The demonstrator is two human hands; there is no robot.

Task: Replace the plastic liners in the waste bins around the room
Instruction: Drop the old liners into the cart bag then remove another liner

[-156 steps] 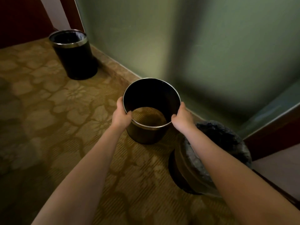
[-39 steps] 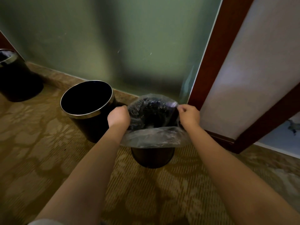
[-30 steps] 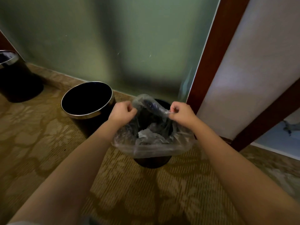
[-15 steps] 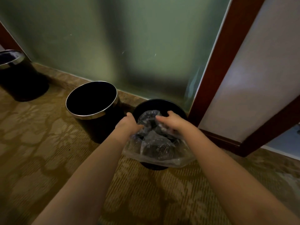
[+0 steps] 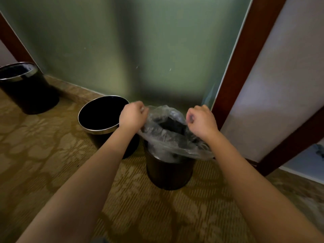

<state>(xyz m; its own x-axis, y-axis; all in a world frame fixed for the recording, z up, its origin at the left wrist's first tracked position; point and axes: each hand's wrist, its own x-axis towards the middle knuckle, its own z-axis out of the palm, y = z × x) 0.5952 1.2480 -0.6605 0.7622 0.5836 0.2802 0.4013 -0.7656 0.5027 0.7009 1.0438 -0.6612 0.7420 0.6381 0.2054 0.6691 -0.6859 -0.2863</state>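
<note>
Nearest on the patterned carpet (image 5: 52,163), two bare forearms reach forward over a dark round bin (image 5: 168,172) that stands upright near the carpet's far edge, toward its right. A crumpled clear plastic liner (image 5: 168,142) rises out of this bin's mouth, with its near side draped over the lip and its top drawn up above the bin. The left hand (image 5: 134,114) is clenched on the liner's upper left edge and the right hand (image 5: 201,121) is curled on its upper right edge. The hands are held apart, with the liner's dark opening between them. Just beside this bin on the left stands a second bin (image 5: 103,114) with a metal rim and a dark inside. A third bin (image 5: 26,88) stands well apart toward the carpet's far left corner. Behind them all rises a green wall (image 5: 140,50), with a dark wooden door frame (image 5: 245,58) at its right
</note>
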